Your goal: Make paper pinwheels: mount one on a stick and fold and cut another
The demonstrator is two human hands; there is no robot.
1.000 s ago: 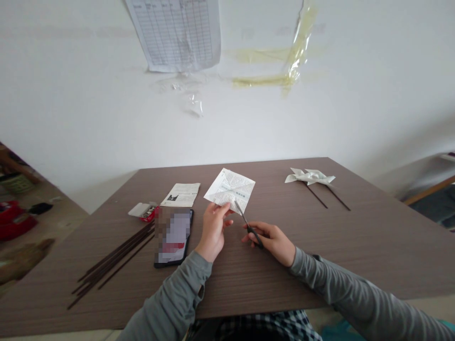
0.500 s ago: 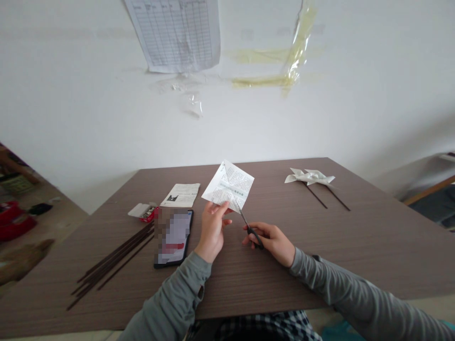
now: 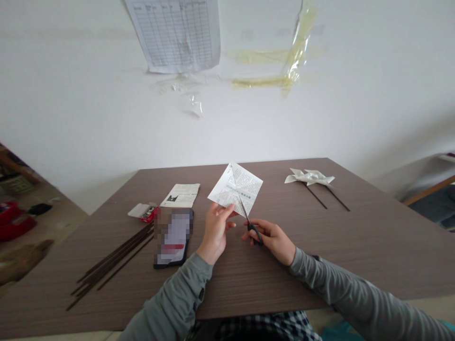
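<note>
A square of printed paper (image 3: 237, 187) is pinched at its lower left edge by my left hand (image 3: 215, 232), thumb on top. It is held up above the table with one corner pointing away from me. My right hand (image 3: 272, 239) grips the black handles of a pair of scissors (image 3: 251, 228). The blades lie at the paper's near corner and point inward toward its middle. Whether the blades are fully closed is hard to make out.
Left on the brown table (image 3: 227, 293) lie a phone (image 3: 174, 239), several dark thin sticks (image 3: 115, 258), a small red-and-white box (image 3: 145, 213) of small pieces and more printed paper (image 3: 180, 195). Two paper pinwheels (image 3: 310, 177) on sticks rest at the back right.
My left hand and the paper have shifted slightly right and toward me. The scissor blades now reach further into the paper; my right hand has barely moved.
</note>
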